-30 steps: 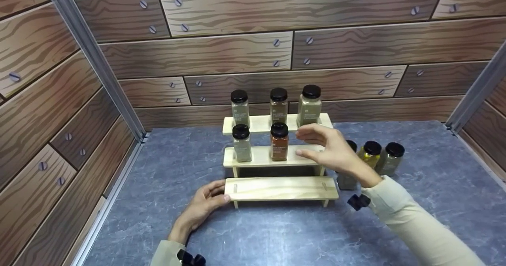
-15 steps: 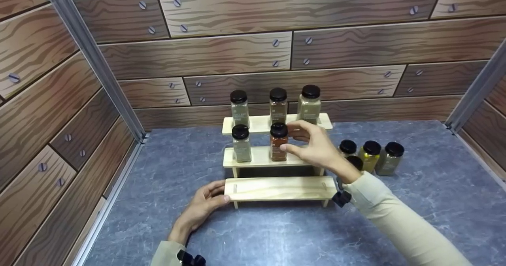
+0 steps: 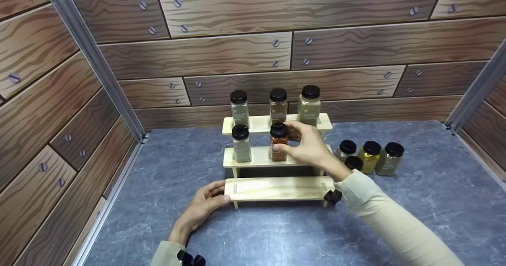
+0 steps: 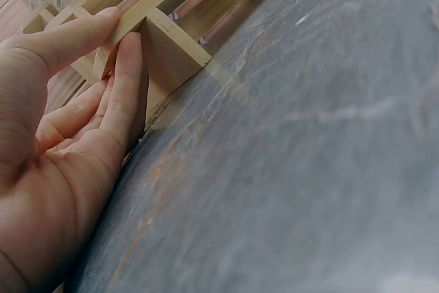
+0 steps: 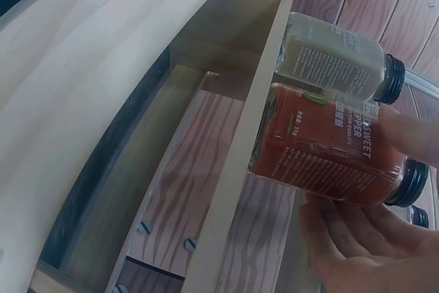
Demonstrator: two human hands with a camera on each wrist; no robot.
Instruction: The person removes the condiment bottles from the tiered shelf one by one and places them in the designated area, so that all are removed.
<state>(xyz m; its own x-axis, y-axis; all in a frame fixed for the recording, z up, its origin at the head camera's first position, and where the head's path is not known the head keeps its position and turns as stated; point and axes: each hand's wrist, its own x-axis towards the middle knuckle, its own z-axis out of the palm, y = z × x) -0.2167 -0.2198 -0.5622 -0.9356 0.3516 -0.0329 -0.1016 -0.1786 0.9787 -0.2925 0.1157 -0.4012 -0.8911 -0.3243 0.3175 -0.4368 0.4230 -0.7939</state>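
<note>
A three-tier wooden spice rack (image 3: 276, 189) stands on the table. My left hand (image 3: 203, 203) pinches the left end of its lowest shelf; in the left wrist view the thumb (image 4: 103, 22) lies on the board with fingers beneath it. On the middle shelf stands a spice jar of red powder (image 5: 329, 145) with a black lid. My right hand (image 3: 306, 145) holds this jar from the right, thumb in front and fingers behind. Left of it on the same shelf is a jar of pale grey-green spice (image 3: 242, 145). The red jar's base appears to rest on the shelf.
Three black-lidded jars, among them a green one (image 3: 309, 110), stand on the top shelf. Right of the rack, several more jars sit on the table, including a yellow one (image 3: 369, 157). A wood-patterned wall (image 3: 245, 56) rises behind.
My right hand has moved left from beside the red spice jar and now has thumb and fingers around it. The left hand stays at the rack's lowest shelf.
</note>
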